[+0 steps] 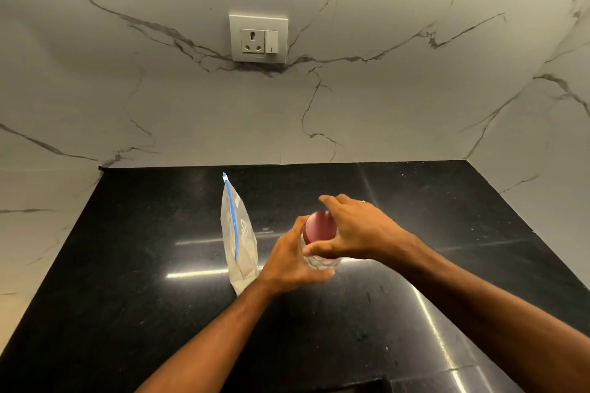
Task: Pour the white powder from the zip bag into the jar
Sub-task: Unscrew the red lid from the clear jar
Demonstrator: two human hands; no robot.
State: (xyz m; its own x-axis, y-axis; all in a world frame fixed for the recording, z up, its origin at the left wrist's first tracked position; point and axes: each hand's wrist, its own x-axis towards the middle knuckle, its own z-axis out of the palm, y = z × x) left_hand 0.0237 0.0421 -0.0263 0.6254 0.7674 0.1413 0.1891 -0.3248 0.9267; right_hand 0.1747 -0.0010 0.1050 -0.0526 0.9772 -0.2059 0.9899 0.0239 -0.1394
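Observation:
A clear zip bag (238, 233) with a blue zipper strip stands upright on the black counter, white powder settled in its bottom. Just right of it is a clear glass jar (319, 260) with a dark red lid (317, 230). My left hand (289, 263) wraps around the jar's body from the near left side. My right hand (354, 230) comes from the right, thumb and fingers closed around the red lid. Most of the jar is hidden behind both hands.
The black polished countertop (159, 297) runs back to a white marble wall with a socket and switch plate (258, 38). Marble side walls close in at left and right. A dark recess (351, 388) shows at the counter's near edge.

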